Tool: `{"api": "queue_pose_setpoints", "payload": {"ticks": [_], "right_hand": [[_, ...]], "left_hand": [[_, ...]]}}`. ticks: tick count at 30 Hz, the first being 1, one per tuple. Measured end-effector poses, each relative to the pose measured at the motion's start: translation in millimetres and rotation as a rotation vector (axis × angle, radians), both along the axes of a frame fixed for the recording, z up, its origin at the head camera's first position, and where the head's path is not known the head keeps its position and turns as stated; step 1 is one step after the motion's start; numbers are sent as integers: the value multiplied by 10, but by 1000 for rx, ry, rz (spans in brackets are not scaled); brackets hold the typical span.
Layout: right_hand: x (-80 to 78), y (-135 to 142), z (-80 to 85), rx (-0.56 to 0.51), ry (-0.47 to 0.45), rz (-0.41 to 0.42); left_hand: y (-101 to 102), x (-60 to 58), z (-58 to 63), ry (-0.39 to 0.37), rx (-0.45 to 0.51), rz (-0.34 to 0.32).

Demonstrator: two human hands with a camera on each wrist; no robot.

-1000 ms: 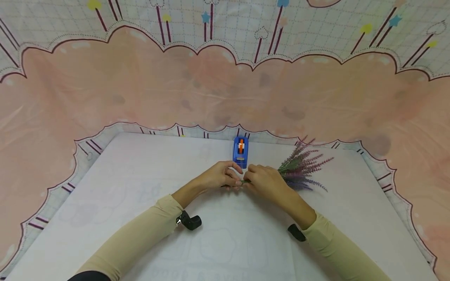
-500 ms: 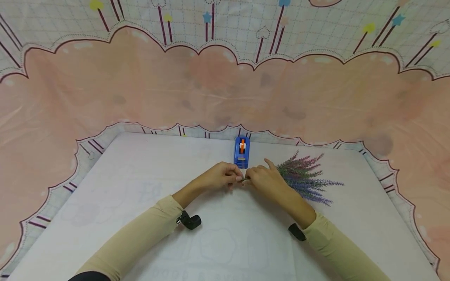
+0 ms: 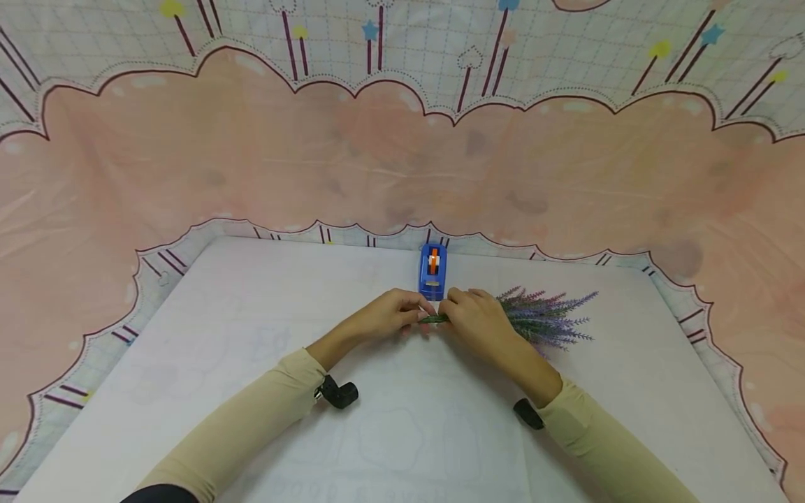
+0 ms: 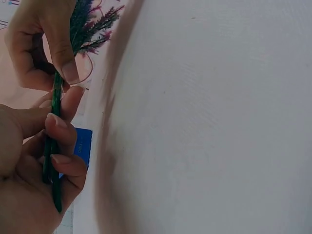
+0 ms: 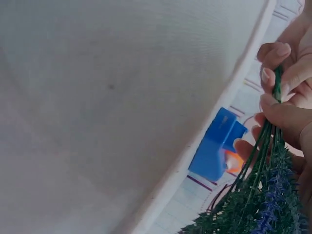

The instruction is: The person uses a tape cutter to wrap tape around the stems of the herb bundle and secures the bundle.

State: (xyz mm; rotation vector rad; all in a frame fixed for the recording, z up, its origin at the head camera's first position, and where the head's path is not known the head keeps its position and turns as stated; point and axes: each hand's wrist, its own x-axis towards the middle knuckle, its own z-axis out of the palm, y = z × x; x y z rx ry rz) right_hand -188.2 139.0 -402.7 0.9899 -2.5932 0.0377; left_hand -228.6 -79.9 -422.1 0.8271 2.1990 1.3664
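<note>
A bunch of artificial lavender [image 3: 553, 318], with purple, blue and pink spikes, lies sideways between both hands, its heads to the right. My right hand [image 3: 481, 323] pinches the green stems [image 5: 265, 139] just below the heads, thumb on top in the right wrist view. Curled around the lower stem ends [image 4: 56, 105] are the fingers of my left hand [image 3: 391, 313]. A thin clear band seems to circle the stems between the hands, though it is too small to be sure. Just beyond the hands stands a blue tape dispenser [image 3: 432, 276] with an orange roll hub.
The hands work over a white table [image 3: 302, 433]. Behind its far edge hangs a pink cloth [image 3: 283, 168] with a scalloped, candle-like print. Black wrist cameras are strapped at both beige sleeves [image 3: 251, 412].
The lavender has turned about its stems, so different colours face up. A finger of my right hand, raised half a second ago, is down again. The tape dispenser has stayed put.
</note>
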Motion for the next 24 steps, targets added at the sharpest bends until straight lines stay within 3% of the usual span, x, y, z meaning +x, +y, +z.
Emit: {"api": "queue_pose_setpoints", "payload": {"ticks": [12, 24], "right_hand": [[-10, -39, 61, 88, 65, -27], [-50, -54, 82, 132, 96, -26]], "left_hand": [[-23, 0, 0, 75, -18, 28], [-27, -24, 8, 6, 51, 19]]}}
